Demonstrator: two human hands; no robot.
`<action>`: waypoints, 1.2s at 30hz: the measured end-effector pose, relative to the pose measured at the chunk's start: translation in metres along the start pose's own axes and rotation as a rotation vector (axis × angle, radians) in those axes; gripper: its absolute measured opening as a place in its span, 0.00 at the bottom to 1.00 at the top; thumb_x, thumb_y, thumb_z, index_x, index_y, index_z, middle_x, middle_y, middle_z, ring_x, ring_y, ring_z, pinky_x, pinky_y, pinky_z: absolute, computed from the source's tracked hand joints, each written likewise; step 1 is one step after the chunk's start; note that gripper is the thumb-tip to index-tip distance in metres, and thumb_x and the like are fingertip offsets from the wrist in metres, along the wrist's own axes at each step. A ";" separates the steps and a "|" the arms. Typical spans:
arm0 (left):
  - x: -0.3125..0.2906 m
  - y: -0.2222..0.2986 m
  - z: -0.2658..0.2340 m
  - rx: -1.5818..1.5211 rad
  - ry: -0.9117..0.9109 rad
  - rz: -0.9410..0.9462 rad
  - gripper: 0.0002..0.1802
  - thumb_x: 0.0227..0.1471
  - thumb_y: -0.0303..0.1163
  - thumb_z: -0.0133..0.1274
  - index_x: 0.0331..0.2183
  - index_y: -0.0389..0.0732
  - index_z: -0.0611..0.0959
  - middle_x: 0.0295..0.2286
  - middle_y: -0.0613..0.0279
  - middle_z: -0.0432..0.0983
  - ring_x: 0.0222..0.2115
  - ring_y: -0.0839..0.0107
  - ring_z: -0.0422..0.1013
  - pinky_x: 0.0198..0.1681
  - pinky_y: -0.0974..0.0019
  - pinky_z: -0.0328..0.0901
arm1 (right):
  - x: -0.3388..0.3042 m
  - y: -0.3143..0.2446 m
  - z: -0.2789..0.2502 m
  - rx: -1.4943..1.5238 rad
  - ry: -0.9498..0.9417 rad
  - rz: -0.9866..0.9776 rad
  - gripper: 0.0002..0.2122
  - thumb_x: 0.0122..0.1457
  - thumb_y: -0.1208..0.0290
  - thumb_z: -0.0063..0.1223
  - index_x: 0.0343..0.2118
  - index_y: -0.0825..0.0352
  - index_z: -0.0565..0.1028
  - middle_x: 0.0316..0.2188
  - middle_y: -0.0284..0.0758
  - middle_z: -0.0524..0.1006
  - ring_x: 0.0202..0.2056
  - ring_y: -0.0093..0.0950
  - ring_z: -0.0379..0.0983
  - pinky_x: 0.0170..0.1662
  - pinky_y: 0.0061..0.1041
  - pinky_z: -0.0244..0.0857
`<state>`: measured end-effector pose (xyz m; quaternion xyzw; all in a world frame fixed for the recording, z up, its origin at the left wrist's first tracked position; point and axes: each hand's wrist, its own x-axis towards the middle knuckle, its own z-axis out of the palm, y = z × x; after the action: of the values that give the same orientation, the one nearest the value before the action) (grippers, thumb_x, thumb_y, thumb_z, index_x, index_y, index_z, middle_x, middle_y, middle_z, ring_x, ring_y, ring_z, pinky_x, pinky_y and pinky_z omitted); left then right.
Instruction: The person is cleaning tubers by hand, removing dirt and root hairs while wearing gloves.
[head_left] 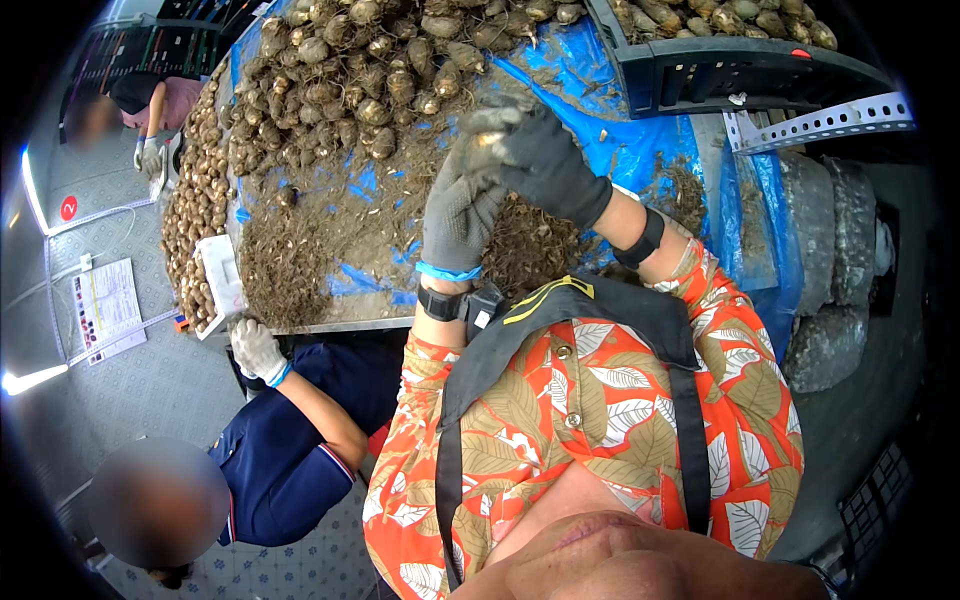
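My left hand (462,205) and my right hand (548,160), both in grey work gloves, meet over the table. Their fingers are closed together around a small corm (487,140), of which only a pale yellowish patch shows. Just beyond my hands lies a large heap of brown, hairy corms (370,75) caked with soil and roots. Under and beside my wrists, loose dark root fibres and dirt (530,245) cover the blue plastic sheet (590,75).
A black crate (700,80) of corms stands at the far right, beside a perforated metal bar (830,123). Cleaner corms (195,190) line the left edge near a white tray (220,280). A co-worker's gloved hand (257,352) is at the near-left edge; another person works far left. Filled plastic sacks (830,260) stand right.
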<state>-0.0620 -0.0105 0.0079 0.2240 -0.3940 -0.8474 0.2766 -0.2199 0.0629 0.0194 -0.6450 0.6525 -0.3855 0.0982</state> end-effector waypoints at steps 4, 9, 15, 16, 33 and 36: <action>0.013 0.005 -0.007 -0.328 0.113 0.071 0.30 0.53 0.22 0.46 0.57 0.34 0.61 0.51 0.50 0.66 0.51 0.61 0.66 0.53 0.62 0.67 | -0.021 0.011 0.015 0.067 0.152 -0.279 0.02 0.46 0.61 0.60 0.24 0.49 0.81 0.51 0.25 0.72 0.59 0.35 0.58 0.58 0.40 0.53; 0.008 0.009 0.004 -0.127 0.036 0.200 0.39 0.52 0.27 0.51 0.61 0.35 0.53 0.54 0.47 0.62 0.52 0.55 0.65 0.51 0.58 0.67 | -0.029 0.050 0.009 0.219 -0.017 0.166 0.19 0.46 0.49 0.59 0.28 0.64 0.80 0.33 0.40 0.78 0.36 0.37 0.74 0.39 0.35 0.67; 0.004 0.001 0.014 0.197 0.043 0.117 0.34 0.53 0.23 0.44 0.61 0.35 0.56 0.54 0.47 0.62 0.48 0.63 0.69 0.47 0.70 0.68 | -0.003 0.023 0.012 -0.080 -0.013 -0.146 0.15 0.51 0.53 0.55 0.25 0.62 0.76 0.21 0.37 0.74 0.29 0.39 0.74 0.35 0.37 0.67; 0.003 0.002 0.011 0.214 0.073 0.078 0.34 0.53 0.23 0.44 0.60 0.35 0.56 0.54 0.47 0.62 0.47 0.63 0.69 0.47 0.70 0.68 | -0.003 0.018 0.014 -0.126 -0.050 -0.280 0.14 0.52 0.55 0.54 0.24 0.62 0.76 0.22 0.38 0.74 0.29 0.39 0.74 0.36 0.37 0.67; 0.004 -0.003 0.009 0.621 0.200 -0.015 0.27 0.60 0.39 0.46 0.56 0.33 0.66 0.44 0.59 0.71 0.43 0.73 0.68 0.46 0.70 0.64 | 0.000 0.012 0.009 -0.070 -0.269 0.146 0.15 0.49 0.55 0.54 0.28 0.63 0.78 0.28 0.40 0.78 0.33 0.40 0.75 0.38 0.39 0.67; 0.003 -0.002 0.003 0.421 0.131 0.111 0.26 0.61 0.39 0.43 0.56 0.35 0.66 0.42 0.60 0.72 0.41 0.74 0.68 0.45 0.72 0.65 | -0.013 0.009 0.022 0.007 -0.421 -0.165 0.11 0.51 0.57 0.53 0.26 0.60 0.78 0.25 0.39 0.76 0.31 0.39 0.74 0.36 0.38 0.67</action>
<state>-0.0667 -0.0100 0.0077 0.3094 -0.5551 -0.7136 0.2948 -0.2111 0.0652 -0.0053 -0.7621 0.5613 -0.2513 0.2023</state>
